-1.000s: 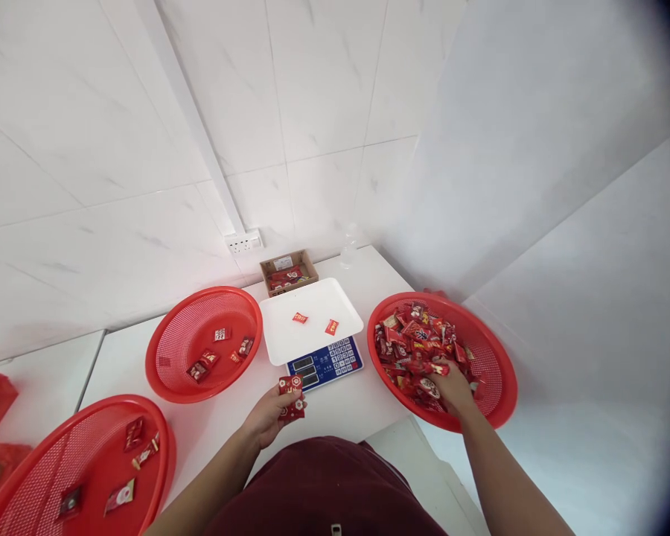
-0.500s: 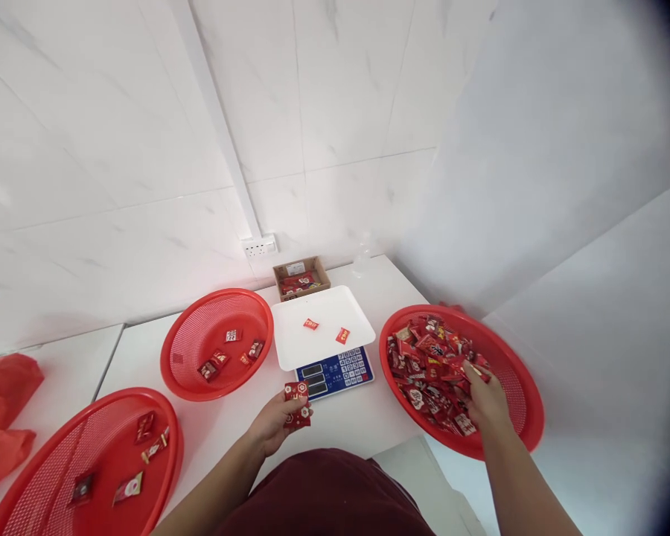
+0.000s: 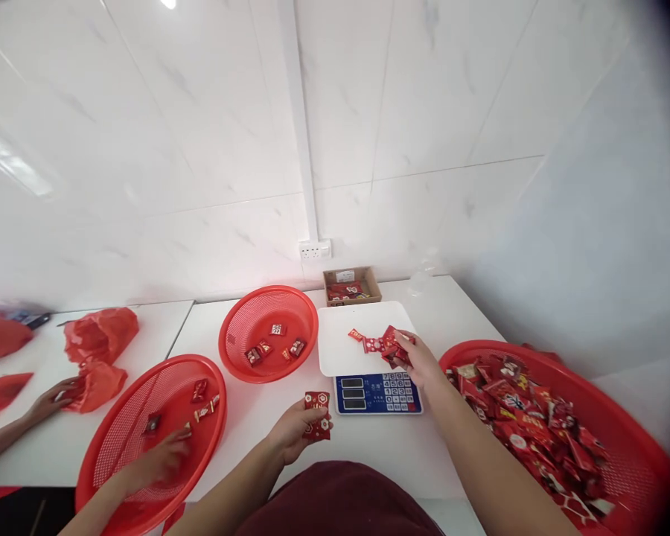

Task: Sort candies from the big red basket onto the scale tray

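Note:
My left hand (image 3: 293,430) grips a red patterned packet (image 3: 318,417) in front of the scale. Over the white weighing tray (image 3: 340,357), my right hand (image 3: 416,361) is closed on several red-wrapped candies (image 3: 391,347). Some of these candies seem to touch the tray, though I cannot tell which are still held. A small red candy (image 3: 356,335) lies on the tray to their left. The scale's blue keypad panel (image 3: 380,394) faces me. To the right, a red basket (image 3: 636,439) holds a heap of red wrapped candies (image 3: 528,424), partly hidden by my forearm.
A red basket (image 3: 227,335) with a few candies stands left of the scale. Behind is a cardboard box (image 3: 353,301) of packets. Another person's blurred hand (image 3: 159,461) reaches into the left basket (image 3: 97,424); their other hand (image 3: 53,398) touches a red bag (image 3: 97,383).
My right hand has moved from the candy heap to the scale tray with candies. The view has swung left, revealing a co-worker's hands. My left hand still holds the red packet.

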Available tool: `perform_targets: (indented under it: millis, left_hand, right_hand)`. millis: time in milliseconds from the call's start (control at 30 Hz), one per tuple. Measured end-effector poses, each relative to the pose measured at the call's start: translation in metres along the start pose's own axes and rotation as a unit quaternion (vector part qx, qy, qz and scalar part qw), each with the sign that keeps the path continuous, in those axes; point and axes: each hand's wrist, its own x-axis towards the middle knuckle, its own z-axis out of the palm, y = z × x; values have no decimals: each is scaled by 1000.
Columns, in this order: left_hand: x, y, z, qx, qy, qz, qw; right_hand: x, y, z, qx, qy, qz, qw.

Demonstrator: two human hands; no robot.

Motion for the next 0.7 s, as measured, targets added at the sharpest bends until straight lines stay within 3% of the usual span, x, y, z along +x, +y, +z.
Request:
perform_targets:
  millis: [100, 267, 467, 700]
  left_hand:
    - [-4, -1, -9, -11, 18, 5, 1000]
    - [-6, -4, -15, -18, 25, 6, 1000]
    - [1, -2, -7, -10, 0, 9, 1000]
    - [1, 3, 0, -7, 0, 8, 1000]
  right_hand:
    - [13, 10, 10, 3, 5, 15, 1000]
    - [27, 11, 4, 14, -2, 10, 1000]
    - [31, 1, 10, 18, -44, -4, 999]
    - [29, 6, -4, 40, -6, 4, 999]
